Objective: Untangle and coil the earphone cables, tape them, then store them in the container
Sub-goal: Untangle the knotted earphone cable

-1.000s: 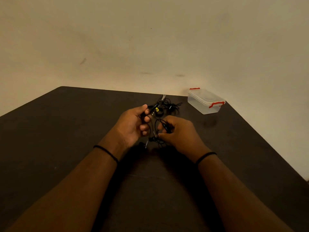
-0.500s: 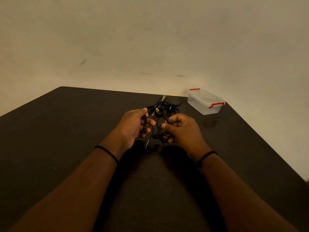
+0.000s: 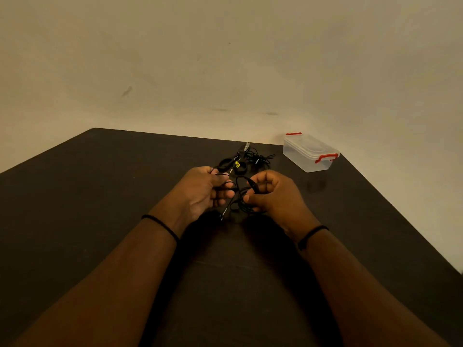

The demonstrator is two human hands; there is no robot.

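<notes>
A black earphone cable (image 3: 236,196) hangs in tangled loops between my two hands, above the middle of the dark table (image 3: 100,209). My left hand (image 3: 203,191) pinches one strand between thumb and fingers. My right hand (image 3: 273,194) grips another loop, fingers curled. The cable's plug end (image 3: 223,215) dangles below the hands. Beyond them lies a heap of more black cables (image 3: 255,157). A clear plastic container (image 3: 309,152) with red clips stands shut at the far right of the table.
Black-handled scissors (image 3: 233,162) and a dark tape roll (image 3: 241,169) with a yellow tag lie just beyond my left hand. A bare wall rises behind the table; the table's right edge runs diagonally past the container.
My right hand has lifted and turned, fingers curling up, drawing the cable loops open. My left hand shifted slightly forward. The rest stays put.
</notes>
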